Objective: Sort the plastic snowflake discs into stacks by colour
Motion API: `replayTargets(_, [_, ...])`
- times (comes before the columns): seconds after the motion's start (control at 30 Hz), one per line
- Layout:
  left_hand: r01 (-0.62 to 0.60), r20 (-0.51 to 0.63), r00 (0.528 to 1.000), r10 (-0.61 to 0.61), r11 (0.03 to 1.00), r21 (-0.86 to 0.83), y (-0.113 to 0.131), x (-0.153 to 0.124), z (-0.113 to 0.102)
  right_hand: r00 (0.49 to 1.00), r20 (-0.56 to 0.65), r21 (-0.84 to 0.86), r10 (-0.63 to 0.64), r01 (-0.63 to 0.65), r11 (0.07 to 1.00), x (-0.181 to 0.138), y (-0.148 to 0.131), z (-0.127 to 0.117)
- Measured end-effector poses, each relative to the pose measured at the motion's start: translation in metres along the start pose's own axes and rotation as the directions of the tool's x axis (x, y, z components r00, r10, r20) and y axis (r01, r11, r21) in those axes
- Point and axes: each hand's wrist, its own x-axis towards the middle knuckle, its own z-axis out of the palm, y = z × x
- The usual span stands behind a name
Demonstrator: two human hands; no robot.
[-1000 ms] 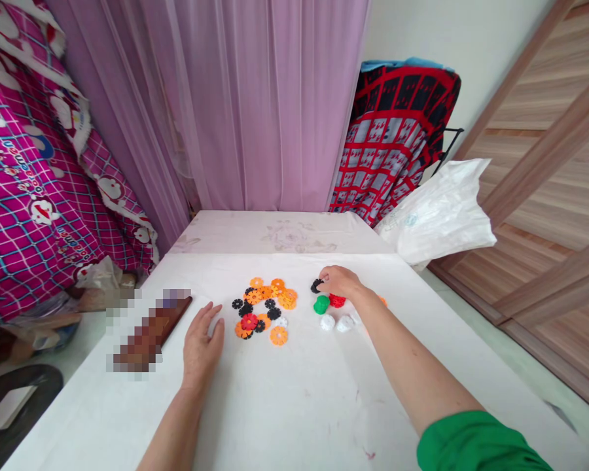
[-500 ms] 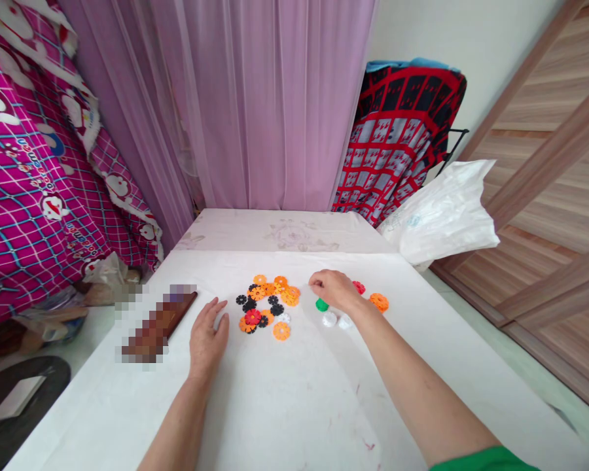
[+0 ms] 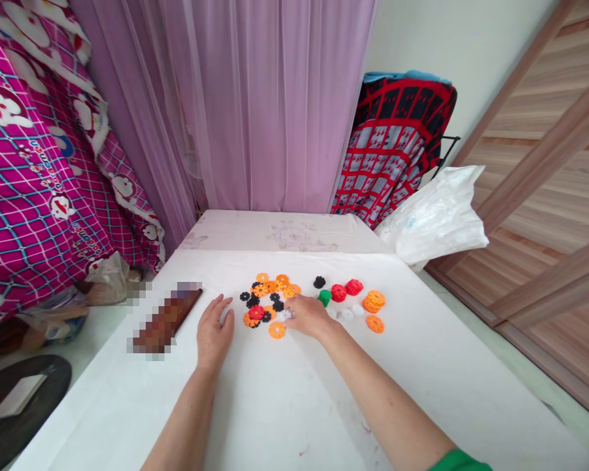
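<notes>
White, round, notched plastic disc (image 3: 285,315) is lying at the right edge of the scattered orange, black and red discs (image 3: 256,313).
The right hand (image 3: 308,315) is touching it, whether pinching I cannot tell; the left hand (image 3: 215,332) is holding thumb and fingers apart.

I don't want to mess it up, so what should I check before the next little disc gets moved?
1. Right hand at a white disc: ok.
2. Firm hold on it: cannot tell; the fingers partly hide it.
3. Left hand free: ok; open, nothing seen in it.
4. Mixed pile sorted by colour: not ok; a red disc lies among orange discs and black discs.
5. Green discs fully in view: cannot tell; the right hand is close in front.
</notes>
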Motion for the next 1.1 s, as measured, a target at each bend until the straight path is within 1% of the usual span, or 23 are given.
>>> replayTargets(0.13, [0.011,0.015,1.000,-0.011,1.000,-0.001,-0.001,0.001,-0.001,0.995,-0.067,0.018,0.069,-0.068,0.998,-0.009,-0.010,0.010])
replayTargets(0.23, [0.011,0.026,1.000,-0.011,1.000,-0.008,-0.001,0.001,-0.002,0.984,-0.148,0.060,0.095,-0.087,0.994,-0.027,-0.008,0.012])
replayTargets(0.3, [0.009,0.025,1.000,-0.008,1.000,-0.013,-0.001,0.001,-0.002,0.967,-0.213,0.110,0.138,-0.117,0.987,-0.042,0.003,0.009])
replayTargets(0.4, [-0.002,0.036,0.999,0.002,1.000,-0.011,0.000,0.001,-0.003,0.920,-0.288,0.158,0.266,-0.228,0.961,-0.060,0.035,-0.002])
replayTargets(0.47, [-0.009,0.042,0.999,0.009,1.000,-0.012,0.000,0.001,-0.003,0.897,-0.288,0.156,0.336,-0.302,0.940,-0.066,0.056,-0.010])
replayTargets(0.53, [-0.009,0.033,0.999,0.009,1.000,-0.013,0.001,0.001,-0.002,0.893,-0.263,0.131,0.365,-0.341,0.931,-0.067,0.072,-0.016])
replayTargets(0.63, [0.004,0.014,1.000,-0.004,1.000,-0.013,0.002,0.001,-0.002,0.908,-0.225,0.081,0.354,-0.345,0.935,-0.063,0.080,-0.019])
replayTargets(0.77, [0.018,0.035,0.999,-0.018,1.000,-0.001,0.003,0.001,-0.004,0.929,-0.202,0.052,0.309,-0.305,0.951,-0.056,0.075,-0.016])
replayTargets(0.87, [0.016,0.041,0.999,-0.017,1.000,0.003,0.003,0.002,-0.004,0.934,-0.205,0.039,0.292,-0.290,0.956,-0.054,0.072,-0.015])
replayTargets(1.0, [0.011,0.030,0.999,-0.011,1.000,0.001,0.000,0.002,-0.003,0.935,-0.216,0.051,0.282,-0.277,0.959,-0.061,0.073,-0.017])
replayTargets(1.1, [-0.003,0.026,1.000,0.002,1.000,0.011,-0.001,0.002,-0.003,0.927,-0.236,0.114,0.290,-0.270,0.956,-0.072,0.070,-0.016])
